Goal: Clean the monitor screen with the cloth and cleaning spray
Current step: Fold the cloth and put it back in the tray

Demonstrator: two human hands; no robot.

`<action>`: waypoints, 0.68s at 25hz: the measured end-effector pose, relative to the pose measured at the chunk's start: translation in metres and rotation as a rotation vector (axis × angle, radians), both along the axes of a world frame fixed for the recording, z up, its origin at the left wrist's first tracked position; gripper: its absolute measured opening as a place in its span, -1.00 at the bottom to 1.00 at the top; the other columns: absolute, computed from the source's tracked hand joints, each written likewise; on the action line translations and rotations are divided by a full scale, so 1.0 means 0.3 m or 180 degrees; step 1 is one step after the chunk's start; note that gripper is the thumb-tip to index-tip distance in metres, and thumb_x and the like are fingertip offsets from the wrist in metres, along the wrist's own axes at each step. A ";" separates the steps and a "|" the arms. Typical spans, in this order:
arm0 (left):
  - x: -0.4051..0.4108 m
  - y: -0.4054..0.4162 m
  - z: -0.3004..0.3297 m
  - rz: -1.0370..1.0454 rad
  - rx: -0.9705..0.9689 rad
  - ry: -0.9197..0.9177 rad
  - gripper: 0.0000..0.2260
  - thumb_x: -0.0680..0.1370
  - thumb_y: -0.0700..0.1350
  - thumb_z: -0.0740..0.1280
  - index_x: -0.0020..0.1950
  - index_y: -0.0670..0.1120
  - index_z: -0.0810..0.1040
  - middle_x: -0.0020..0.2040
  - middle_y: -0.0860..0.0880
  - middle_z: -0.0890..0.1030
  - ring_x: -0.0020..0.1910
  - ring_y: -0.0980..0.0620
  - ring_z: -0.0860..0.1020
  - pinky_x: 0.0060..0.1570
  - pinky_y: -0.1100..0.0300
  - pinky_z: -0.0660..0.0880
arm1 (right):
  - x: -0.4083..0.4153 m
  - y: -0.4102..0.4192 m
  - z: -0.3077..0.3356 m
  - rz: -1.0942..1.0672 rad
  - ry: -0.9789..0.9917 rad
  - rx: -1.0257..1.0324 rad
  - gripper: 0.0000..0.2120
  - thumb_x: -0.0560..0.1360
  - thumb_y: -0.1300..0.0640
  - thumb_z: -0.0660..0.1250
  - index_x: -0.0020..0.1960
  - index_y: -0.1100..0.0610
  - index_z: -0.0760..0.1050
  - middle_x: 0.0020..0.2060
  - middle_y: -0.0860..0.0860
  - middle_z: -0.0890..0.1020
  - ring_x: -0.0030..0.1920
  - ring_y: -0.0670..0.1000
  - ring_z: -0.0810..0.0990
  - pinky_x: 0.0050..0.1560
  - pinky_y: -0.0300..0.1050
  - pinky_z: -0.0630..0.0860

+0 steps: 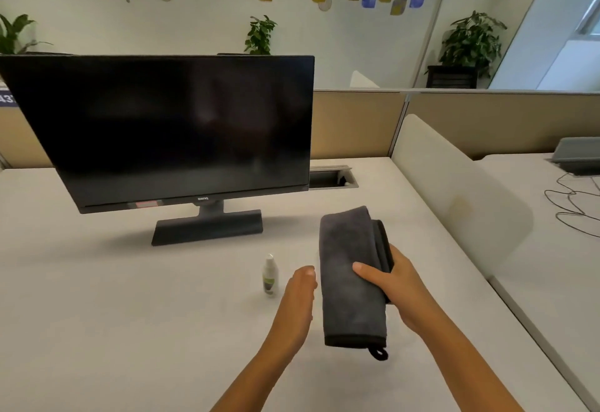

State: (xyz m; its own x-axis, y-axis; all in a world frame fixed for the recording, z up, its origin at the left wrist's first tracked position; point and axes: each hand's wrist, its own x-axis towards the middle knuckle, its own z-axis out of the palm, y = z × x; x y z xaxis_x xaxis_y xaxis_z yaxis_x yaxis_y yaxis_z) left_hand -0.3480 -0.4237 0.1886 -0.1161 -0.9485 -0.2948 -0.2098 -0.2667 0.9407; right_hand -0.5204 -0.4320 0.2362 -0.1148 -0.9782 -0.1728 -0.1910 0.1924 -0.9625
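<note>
The right hand (394,285) grasps a folded dark grey microfibre cloth (354,278), thumb across its top face and fingers wrapped under the right edge, holding it above the white desk (113,314) with its hanging loop dangling at the near end. The left hand (300,291) is released, fingers loosely extended, edge-on between the cloth and a small spray bottle (270,277) that stands upright on the desk just to its left. The black monitor (168,129) stands well behind them, its screen dark and tilted, the base resting on the desk. The bottle looks slim and light, so a careless reach from the left hand could knock it over before the fingers close around it. The cloth is held by one side only, and its free layers could unfold or slip if the grip loosens while the other hand works the sprayer. Spraying straight at the panel could send liquid running into the lower bezel. The bottle's label and nozzle direction are too blurred to read, any smudges on the screen cannot be made out, and the monitor's left edge runs out of frame.
</note>
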 end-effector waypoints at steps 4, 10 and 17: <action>0.025 0.024 -0.079 -0.0325 -0.0594 -0.1490 -0.54 0.57 0.09 0.18 0.44 0.11 0.13 0.50 0.05 0.15 0.44 -0.02 0.21 0.37 0.01 0.25 | -0.055 -0.082 0.027 0.0065 0.0166 0.0238 -0.58 0.44 0.05 0.43 0.25 0.07 0.42 0.07 0.00 0.60 0.04 0.06 0.59 -0.10 -0.02 0.59; -0.202 0.105 -0.178 -0.0173 -0.0593 -0.1446 -0.48 0.61 0.01 0.08 0.51 0.11 -0.08 0.51 0.06 0.16 0.38 0.05 0.32 0.30 0.16 0.37 | -0.219 -0.151 -0.107 0.0861 0.0911 0.1504 -0.68 0.44 0.10 0.38 0.13 0.22 0.46 -0.04 0.14 0.61 -0.06 0.11 0.60 -0.19 -0.07 0.56; -0.197 0.084 -0.208 -0.0215 -0.0759 -0.1474 -0.48 0.60 -0.03 0.07 0.50 0.14 -0.10 0.46 0.09 0.27 0.17 0.15 0.45 0.00 0.38 0.38 | -0.146 -0.154 -0.193 0.0406 0.1902 0.0549 -0.81 0.53 0.11 0.29 0.06 0.22 0.42 0.00 0.14 0.57 -0.09 0.07 0.53 -0.12 -0.10 0.47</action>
State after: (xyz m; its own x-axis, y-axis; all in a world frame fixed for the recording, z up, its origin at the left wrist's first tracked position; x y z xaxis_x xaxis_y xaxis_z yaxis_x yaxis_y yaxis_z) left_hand -0.4072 -0.3986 0.1262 -0.0882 -0.9904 -0.1066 -0.6275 -0.0279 0.7781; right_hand -0.5643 -0.4783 0.1782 -0.1245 -0.9544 -0.2713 -0.7173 0.2755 -0.6399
